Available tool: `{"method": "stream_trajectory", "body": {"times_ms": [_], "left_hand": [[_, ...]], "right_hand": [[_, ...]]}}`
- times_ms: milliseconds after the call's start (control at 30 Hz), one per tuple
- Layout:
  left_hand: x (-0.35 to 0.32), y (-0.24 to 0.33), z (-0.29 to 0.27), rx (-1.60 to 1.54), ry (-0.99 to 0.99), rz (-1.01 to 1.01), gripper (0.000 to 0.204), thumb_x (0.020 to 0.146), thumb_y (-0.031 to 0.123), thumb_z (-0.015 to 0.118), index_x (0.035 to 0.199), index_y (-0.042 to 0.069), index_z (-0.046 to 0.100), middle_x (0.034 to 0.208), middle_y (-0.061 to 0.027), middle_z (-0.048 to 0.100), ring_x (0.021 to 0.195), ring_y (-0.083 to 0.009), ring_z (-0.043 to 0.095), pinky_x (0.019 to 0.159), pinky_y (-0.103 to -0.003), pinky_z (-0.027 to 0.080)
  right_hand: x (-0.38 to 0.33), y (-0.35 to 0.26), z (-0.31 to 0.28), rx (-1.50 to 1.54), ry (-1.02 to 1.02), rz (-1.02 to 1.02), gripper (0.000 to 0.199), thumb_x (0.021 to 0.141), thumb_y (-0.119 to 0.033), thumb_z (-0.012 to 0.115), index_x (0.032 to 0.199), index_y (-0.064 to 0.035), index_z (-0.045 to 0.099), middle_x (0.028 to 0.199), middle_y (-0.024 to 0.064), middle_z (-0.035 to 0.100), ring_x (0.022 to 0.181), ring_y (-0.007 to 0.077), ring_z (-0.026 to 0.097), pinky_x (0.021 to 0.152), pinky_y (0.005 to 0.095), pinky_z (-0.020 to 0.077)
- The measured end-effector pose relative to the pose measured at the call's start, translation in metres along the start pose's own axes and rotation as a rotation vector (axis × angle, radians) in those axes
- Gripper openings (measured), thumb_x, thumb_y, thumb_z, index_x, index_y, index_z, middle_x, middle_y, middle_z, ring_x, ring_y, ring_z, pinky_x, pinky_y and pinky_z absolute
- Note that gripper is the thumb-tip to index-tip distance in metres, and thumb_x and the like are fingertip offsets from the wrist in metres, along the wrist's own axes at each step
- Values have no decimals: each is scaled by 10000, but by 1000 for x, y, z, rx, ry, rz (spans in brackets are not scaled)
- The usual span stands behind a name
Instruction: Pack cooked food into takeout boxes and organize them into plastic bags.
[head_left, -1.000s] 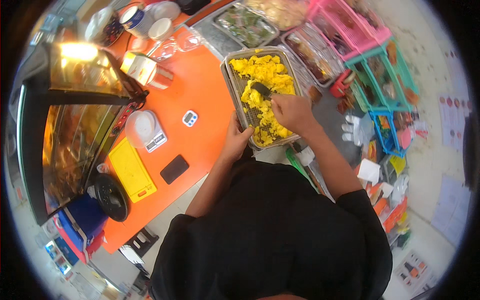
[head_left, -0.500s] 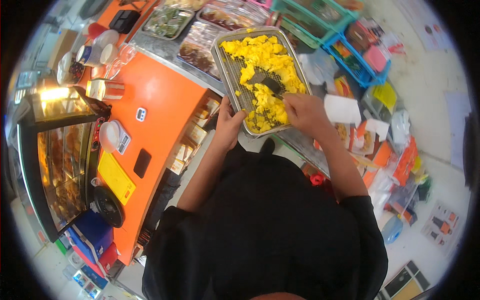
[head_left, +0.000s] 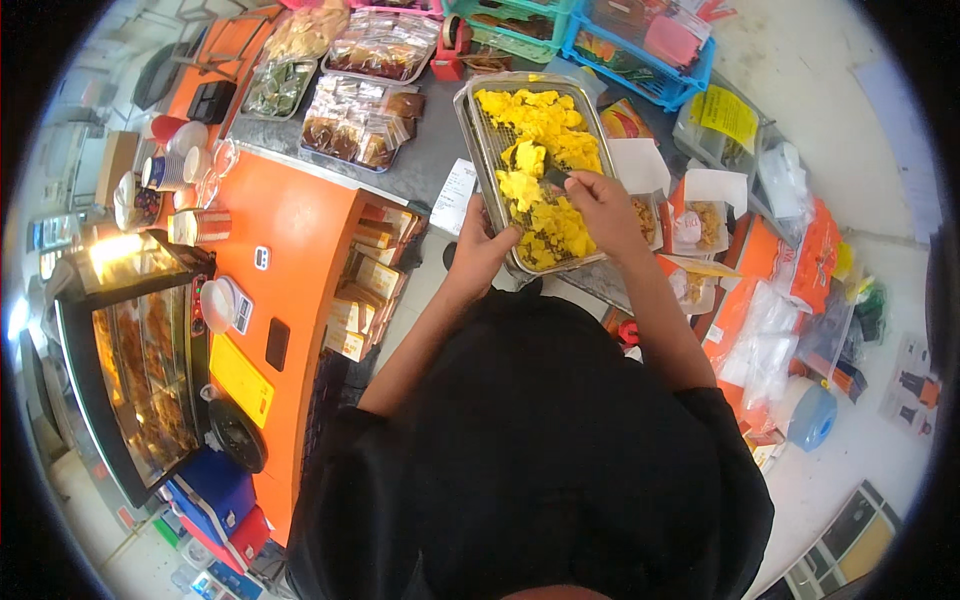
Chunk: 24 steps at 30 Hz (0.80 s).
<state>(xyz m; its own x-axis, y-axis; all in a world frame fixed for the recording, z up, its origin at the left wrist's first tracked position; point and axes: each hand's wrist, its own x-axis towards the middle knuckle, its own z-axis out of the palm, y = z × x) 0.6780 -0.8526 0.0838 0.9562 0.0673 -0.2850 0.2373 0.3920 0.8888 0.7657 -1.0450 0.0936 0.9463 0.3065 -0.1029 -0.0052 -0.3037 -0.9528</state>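
A rectangular metal tray (head_left: 487, 172) with a mesh base holds yellow scrambled egg (head_left: 570, 145), heaped at the far end and along the right. My left hand (head_left: 482, 255) grips the tray's near left rim, thumb on top. In my right hand (head_left: 603, 208) is the handle of a dark serving spoon (head_left: 555, 177), over the middle of the tray. Lumps of egg lie on and around the spoon's head, which they partly hide. The spoon's exact shape is hard to make out.
Beyond the tray, packed sachets (head_left: 345, 115) fill a tray on the grey counter. A white paper slip (head_left: 455, 195) lies left of my tray. Open food boxes (head_left: 700, 225) stand to the right. Behind are blue baskets (head_left: 620, 55). A glass food warmer (head_left: 140, 370) is far left.
The view has shifted, showing more of the counter and the boxes. The spoon has moved to the tray's middle left, and egg now covers part of its head. Both hands keep their hold.
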Motion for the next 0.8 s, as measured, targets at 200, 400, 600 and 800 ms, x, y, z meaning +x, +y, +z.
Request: {"method": "stream_trajectory", "body": {"times_ms": [200,400,600,800], "left_hand": [[10,-8,7,-49,-30,-14,515,878,-37,582,1361,-13,409,1299,-154,566,1215,-238,563,1032,-382,469],[17,-3,5,-74,-80,12,597,859,-53,582,1411,-14,359,1319,-144,552,1228,-218,543,1060,-368,438],[16,3,15,-61,-61,19,611,865,-37,590,1425,-22,345,1327,-137,544,1248,-215,537,1075,-375,430],[11,8,26,-20,-75,55,518,891,-22,606,1361,-13,389,1304,-146,548,1209,-223,549,1031,-369,464]], "right_hand": [[-4,5,-47,-101,-60,78,290,971,-255,605,1055,11,687,764,121,641,717,194,603,700,347,470],[-17,-10,-67,-342,32,-87,232,986,-184,610,1008,39,671,713,72,610,648,102,536,612,287,434],[-31,-43,-34,-452,-16,-206,175,947,-168,606,975,1,642,737,163,633,644,315,619,595,402,467],[-37,-44,-24,-709,53,-321,71,905,-114,595,887,-45,602,724,162,628,690,374,640,593,473,472]]}}
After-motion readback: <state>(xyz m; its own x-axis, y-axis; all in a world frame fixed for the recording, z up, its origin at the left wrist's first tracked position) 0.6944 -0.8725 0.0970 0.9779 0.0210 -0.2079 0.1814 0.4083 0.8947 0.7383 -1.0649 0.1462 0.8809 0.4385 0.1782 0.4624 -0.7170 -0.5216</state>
